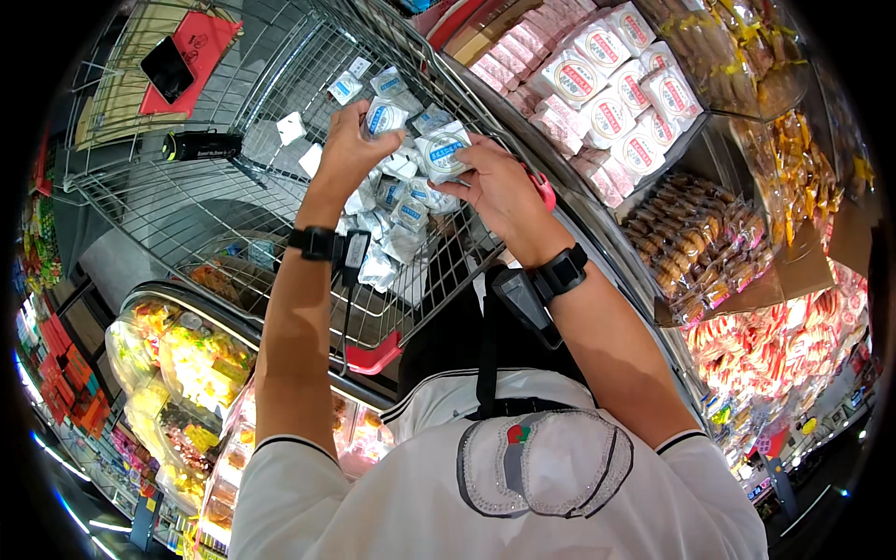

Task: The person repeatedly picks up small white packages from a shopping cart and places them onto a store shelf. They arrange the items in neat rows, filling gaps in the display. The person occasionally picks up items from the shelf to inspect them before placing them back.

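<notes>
My left hand (352, 147) is closed on a small white wrapped packet (385, 119) with blue print, thumb along its near side. Beside it, my right hand (499, 185) grips a similar packet (441, 151) at its right edge. Both are over a metal wire shopping cart (177, 219). Beneath my hands lies a loose heap of the same blue-printed packets (409, 213), with several more at the heap's far end. What each packet contains does not show through its wrapper.
A black phone (168, 70) rests on a red folder (211, 49) at the cart's left, near a black cylindrical device (201, 145). At right, a display holds red-printed white packets (607, 89) and bagged brown snacks (695, 238). Yellow packaged goods (191, 359) stand lower left.
</notes>
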{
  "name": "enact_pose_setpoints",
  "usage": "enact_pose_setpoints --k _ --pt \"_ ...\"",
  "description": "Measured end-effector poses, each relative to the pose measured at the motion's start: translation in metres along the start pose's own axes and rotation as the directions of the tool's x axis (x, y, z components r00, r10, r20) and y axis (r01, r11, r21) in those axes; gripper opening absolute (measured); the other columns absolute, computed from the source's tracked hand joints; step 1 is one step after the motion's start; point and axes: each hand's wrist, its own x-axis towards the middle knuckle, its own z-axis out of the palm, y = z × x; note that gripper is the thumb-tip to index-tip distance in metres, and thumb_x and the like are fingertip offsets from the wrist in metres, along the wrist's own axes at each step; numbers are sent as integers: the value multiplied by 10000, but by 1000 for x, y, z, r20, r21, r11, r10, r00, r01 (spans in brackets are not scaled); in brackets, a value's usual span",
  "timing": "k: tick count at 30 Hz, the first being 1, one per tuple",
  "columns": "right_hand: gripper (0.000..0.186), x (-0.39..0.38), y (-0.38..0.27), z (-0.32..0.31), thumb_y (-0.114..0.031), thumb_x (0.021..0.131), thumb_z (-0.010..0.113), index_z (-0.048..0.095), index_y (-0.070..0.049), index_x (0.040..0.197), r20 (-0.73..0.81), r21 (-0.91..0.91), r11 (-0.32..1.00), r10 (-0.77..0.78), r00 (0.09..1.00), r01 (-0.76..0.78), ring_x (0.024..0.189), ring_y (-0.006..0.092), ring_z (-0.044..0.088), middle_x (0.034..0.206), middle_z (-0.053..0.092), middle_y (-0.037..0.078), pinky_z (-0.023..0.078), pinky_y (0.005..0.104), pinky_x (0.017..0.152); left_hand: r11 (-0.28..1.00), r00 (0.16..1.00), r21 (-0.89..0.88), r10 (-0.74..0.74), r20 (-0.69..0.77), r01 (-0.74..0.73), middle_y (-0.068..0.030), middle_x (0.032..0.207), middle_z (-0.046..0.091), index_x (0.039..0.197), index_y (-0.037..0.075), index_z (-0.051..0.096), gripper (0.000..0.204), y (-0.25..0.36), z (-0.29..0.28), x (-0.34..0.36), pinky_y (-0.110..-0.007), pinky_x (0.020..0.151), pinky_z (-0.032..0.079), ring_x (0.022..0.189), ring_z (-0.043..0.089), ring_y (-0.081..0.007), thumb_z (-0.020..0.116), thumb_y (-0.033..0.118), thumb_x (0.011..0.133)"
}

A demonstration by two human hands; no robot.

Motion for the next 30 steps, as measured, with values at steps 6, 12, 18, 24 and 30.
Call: enact_pose_setpoints --k 6,12,18,24,30 --pt "301 3 5 -2 -123 927 538 519 -23 1211 -1 41 999 20 1000 -20 984 205 630 1098 624 95 562 402 856 941 960 190 275 60 -281 -187 1200 492 1303 -36 487 731 55 0 -48 -385 949 465 1087 565 -337 790 299 728" --pt "288 -10 -9 12 -225 952 584 535 -49 1175 35 28 999 32 999 -33 979 174 612 1040 608 51 565 393 853 900 944 288 303 128 -328 -190 1187 507 1294 -25 500 657 76 10 -60 -380 949 453 1112 546 -315 781 238 761" --pt "249 -5 -1 5 -197 936 596 584 -56 1141 32 -39 999 -7 999 8 986 181 630 1065 650 55 556 378 873 976 971 12 214 105 -217 -184 1188 555 1278 -14 550 661 58 -1 -32 -405 925 477 1072 584 -352 768 327 756" --pt "246 -9 -5 12 -172 933 583 594 -35 1137 29 -21 1000 3 1000 -3 1004 201 640 1085 667 82 549 414 904 873 974 437 167 154 -218 -134 1225 585 1248 39 579 583 -84 2 21 -383 950 481 1095 595 -332 764 271 745" --pt "270 -7 -4 9 -169 937 572 577 -24 1165 7 -13 1000 -5 1000 5 1015 210 645 1110 665 89 543 421 923 537 887 743 22 461 -400 -76 1368 503 1356 131 484 676 -120 62 14 -450 1114 314 1365 402 -289 739 194 733"
